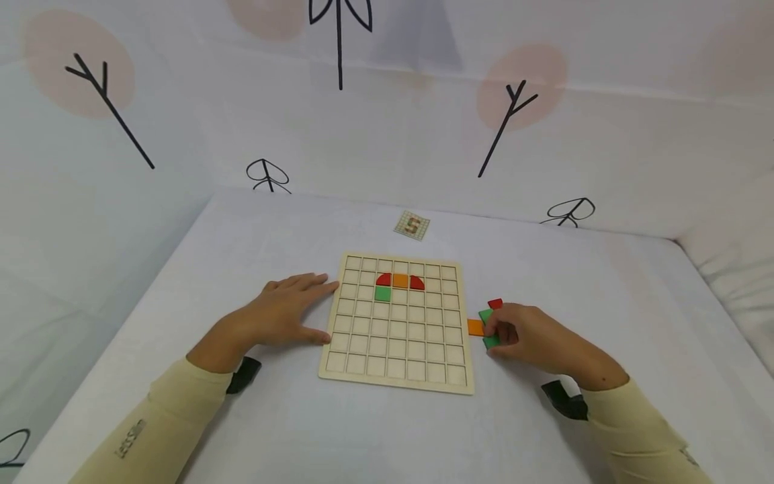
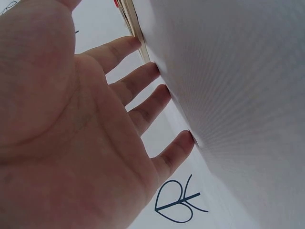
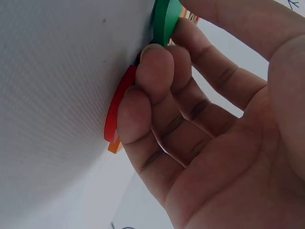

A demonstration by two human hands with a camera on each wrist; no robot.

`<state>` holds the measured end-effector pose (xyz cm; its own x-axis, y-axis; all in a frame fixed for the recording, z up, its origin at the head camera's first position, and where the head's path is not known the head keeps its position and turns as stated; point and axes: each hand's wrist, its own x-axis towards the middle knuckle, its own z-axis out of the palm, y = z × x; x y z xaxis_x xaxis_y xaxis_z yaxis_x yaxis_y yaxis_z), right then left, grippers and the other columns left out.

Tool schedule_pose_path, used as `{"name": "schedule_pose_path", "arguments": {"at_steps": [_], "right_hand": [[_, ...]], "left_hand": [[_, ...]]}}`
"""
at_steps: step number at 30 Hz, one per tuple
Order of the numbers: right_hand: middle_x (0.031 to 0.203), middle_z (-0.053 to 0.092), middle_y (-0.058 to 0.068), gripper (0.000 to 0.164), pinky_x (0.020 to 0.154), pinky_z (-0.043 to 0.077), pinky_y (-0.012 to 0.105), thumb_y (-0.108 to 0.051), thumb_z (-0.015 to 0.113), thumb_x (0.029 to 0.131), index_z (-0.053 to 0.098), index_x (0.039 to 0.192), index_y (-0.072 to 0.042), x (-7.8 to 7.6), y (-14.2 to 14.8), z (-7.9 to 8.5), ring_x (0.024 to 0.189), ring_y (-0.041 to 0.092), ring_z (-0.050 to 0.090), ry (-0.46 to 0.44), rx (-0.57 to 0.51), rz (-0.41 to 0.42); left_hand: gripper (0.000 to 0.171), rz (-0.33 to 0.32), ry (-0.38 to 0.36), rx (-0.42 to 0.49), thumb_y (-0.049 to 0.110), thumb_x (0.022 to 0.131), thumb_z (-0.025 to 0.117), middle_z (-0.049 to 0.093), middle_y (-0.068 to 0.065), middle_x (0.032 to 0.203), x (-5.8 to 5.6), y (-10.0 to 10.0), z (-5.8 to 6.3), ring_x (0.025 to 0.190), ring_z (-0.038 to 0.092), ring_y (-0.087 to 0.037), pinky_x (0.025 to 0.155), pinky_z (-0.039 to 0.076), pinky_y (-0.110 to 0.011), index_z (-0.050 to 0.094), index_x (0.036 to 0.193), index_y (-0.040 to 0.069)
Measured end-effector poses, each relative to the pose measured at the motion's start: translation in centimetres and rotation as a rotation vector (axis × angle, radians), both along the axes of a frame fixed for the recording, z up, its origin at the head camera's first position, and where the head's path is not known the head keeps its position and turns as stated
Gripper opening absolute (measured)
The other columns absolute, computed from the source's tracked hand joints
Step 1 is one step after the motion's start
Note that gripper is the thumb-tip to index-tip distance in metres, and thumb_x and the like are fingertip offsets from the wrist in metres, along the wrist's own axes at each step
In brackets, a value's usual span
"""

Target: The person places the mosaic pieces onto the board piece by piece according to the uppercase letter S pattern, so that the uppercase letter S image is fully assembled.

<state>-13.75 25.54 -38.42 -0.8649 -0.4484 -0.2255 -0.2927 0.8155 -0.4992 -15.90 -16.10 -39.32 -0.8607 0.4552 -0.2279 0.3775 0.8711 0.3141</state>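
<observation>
Green tile [image 1: 492, 342] lies just off the right edge of the board [image 1: 396, 368], pinched, it seems, between thumb and curled forefinger of your right hand [image 1: 535, 336], the nearer one, while your left hand [image 1: 284, 312], fingers spread, touches the opposite edge.

Dark lettering stands on the left sleeve [image 1: 163, 417]: it ends in "Slim", while its first letters are too blurred to read surely. The right sleeve [image 1: 635, 430] bears a scrap of dark print, too small to read. On the card [image 1: 412, 225] on the desk [image 1: 290, 235], a coloured figure reads as an S or a 5; which cannot be told.
</observation>
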Motion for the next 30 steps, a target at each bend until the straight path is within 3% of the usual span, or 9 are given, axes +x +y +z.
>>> {"name": "schedule_pose_path", "arguments": {"at_steps": [7, 13, 30], "right_hand": [[0.090, 0.058, -0.003, 0.022, 0.068, 0.049, 0.020, -0.013, 0.085, 0.079, 0.066, 0.091, -0.015, 0.13, -0.29, 0.11, 0.080, 0.012, 0.053, 0.023, 0.006, 0.009], [0.087, 0.060, -0.002, 0.025, 0.067, 0.049, 0.021, -0.013, 0.085, 0.079, 0.064, 0.092, -0.014, 0.26, -0.50, 0.27, 0.079, 0.013, 0.053, -0.010, 0.023, -0.019], [0.083, 0.057, -0.004, 0.022, 0.067, 0.047, 0.021, -0.009, 0.082, 0.081, 0.063, 0.089, -0.016, 0.50, -0.34, 0.60, 0.079, 0.013, 0.052, 0.001, 0.010, 0.001]], "left_hand": [[0.095, 0.002, 0.000, 0.001, 0.059, 0.079, 0.077, 0.029, -0.005, 0.164, 0.01, -0.08, -0.09, 0.152, 0.024, -0.034, 0.114, 0.026, -0.061, 0.033, 0.157, 0.028], [0.095, -0.007, 0.005, 0.003, 0.058, 0.079, 0.077, 0.029, -0.006, 0.164, 0.02, -0.07, 0.02, 0.152, 0.024, -0.035, 0.113, 0.026, -0.062, 0.033, 0.157, 0.028], [0.095, -0.008, 0.008, 0.000, 0.060, 0.079, 0.076, 0.029, -0.005, 0.164, -0.07, -0.13, -0.13, 0.152, 0.025, -0.035, 0.113, 0.026, -0.062, 0.032, 0.157, 0.029]]}}
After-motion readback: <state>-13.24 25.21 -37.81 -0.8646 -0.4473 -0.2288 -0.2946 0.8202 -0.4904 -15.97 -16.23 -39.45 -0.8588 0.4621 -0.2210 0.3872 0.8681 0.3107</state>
